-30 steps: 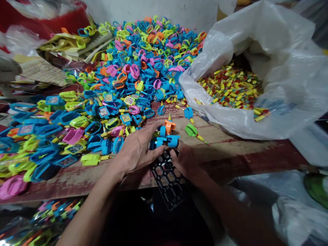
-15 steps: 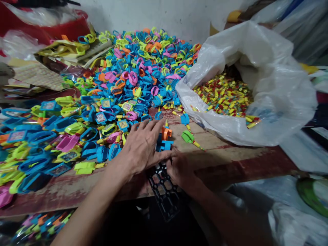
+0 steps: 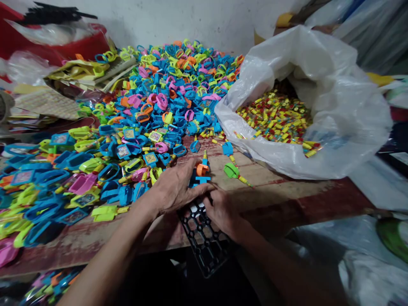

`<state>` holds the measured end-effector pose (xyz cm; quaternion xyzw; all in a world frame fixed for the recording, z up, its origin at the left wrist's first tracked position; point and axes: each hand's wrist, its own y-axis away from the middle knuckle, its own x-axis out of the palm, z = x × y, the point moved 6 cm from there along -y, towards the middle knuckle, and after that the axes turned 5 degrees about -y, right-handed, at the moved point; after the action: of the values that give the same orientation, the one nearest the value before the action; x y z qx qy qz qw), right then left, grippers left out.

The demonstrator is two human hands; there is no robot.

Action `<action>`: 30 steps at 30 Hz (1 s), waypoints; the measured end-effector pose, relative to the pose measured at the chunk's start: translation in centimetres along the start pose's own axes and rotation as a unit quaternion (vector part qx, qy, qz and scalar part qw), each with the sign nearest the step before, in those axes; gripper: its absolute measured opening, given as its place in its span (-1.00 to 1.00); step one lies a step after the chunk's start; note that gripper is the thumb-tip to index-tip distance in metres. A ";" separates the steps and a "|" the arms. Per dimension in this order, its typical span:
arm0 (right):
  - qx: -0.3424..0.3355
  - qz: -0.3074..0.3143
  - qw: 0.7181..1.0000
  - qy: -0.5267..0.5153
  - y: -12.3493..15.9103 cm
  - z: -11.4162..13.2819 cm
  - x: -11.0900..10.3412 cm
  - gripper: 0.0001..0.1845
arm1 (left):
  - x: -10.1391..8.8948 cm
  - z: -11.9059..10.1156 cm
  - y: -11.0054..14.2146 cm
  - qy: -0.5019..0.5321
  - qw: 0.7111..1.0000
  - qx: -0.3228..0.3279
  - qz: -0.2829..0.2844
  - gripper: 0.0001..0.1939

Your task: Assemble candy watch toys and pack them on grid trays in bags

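My left hand (image 3: 174, 187) bends its fingers down over a blue plastic toy watch (image 3: 201, 180), its thumb reaching right toward my other hand. An orange toy watch (image 3: 202, 169) lies just beyond the blue one, by the fingertips. My right hand (image 3: 223, 209) is closed, its fingertips meeting the left thumb; what they pinch is hidden. Under both hands a black plastic lattice (image 3: 205, 250) juts over the table's front edge, with something white (image 3: 196, 207) beneath its far end. A green toy watch with a yellow-red tube (image 3: 231, 170) lies to the right.
A big heap of colourful toy watches (image 3: 178, 93) covers the back and left of the wooden table (image 3: 270, 199). At the right stands an open white plastic bag (image 3: 353, 119) of small yellow-red tubes (image 3: 277, 114). Cardboard scraps (image 3: 44, 100) and a red container (image 3: 79, 44) sit back left.
My left fingers, stretched out flat before, are now bent down over the blue toy watch. My right hand stays close to the left thumb. The view has shifted slightly.
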<state>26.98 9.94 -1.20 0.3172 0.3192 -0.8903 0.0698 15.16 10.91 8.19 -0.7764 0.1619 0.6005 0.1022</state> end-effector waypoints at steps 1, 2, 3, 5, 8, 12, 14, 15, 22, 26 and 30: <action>0.008 0.001 1.000 0.000 0.0 -0.1 0.0 -0.82 | 0.0 0.0 0.0 -0.001 1.000 0.006 -0.005 -0.36; 0.013 0.004 1.000 0.001 -0.1 -0.1 0.1 -0.81 | 0.0 0.0 0.0 0.002 1.000 0.013 -0.010 -0.36; 0.015 0.008 1.000 0.002 -0.1 -0.1 0.1 -0.78 | 0.0 -0.1 0.0 0.009 1.000 0.019 -0.011 -0.35; 0.009 0.014 1.000 0.007 -0.2 0.1 0.2 -0.72 | 0.0 -0.1 0.0 0.024 0.999 0.023 -0.007 -0.34; 0.009 0.026 0.999 0.017 -0.2 0.2 0.3 -0.67 | 0.0 0.1 0.0 0.043 0.999 0.010 0.004 -0.34; 0.007 0.043 0.999 0.021 -0.1 0.1 0.5 -0.63 | -0.2 0.2 -0.1 0.058 0.998 -0.006 0.013 -0.39; 0.002 0.043 0.999 0.015 -0.1 0.1 0.8 -0.63 | -0.2 0.1 -0.1 0.052 0.998 -0.010 0.017 -0.43; 0.001 0.042 0.999 0.014 -0.2 0.1 0.9 -0.64 | -0.2 0.1 -0.1 0.046 0.999 -0.010 0.017 -0.44; 0.005 0.039 0.998 0.041 -0.3 0.3 -2.3 -0.80 | -0.1 0.0 0.0 0.017 1.000 0.001 0.017 -0.41; 0.067 -0.073 0.976 0.194 0.0 -2.9 -8.0 -0.76 | 0.0 -0.1 0.0 0.005 0.999 -0.008 0.030 -0.40; 0.093 0.001 0.948 0.304 0.4 -7.1 -8.5 -0.84 | -0.1 -0.1 0.0 0.018 0.999 -0.027 0.017 -0.37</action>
<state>37.49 13.37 -0.48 0.5784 0.2407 -0.7772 -0.0592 15.22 10.94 8.34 -0.7864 0.1607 0.5926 0.0677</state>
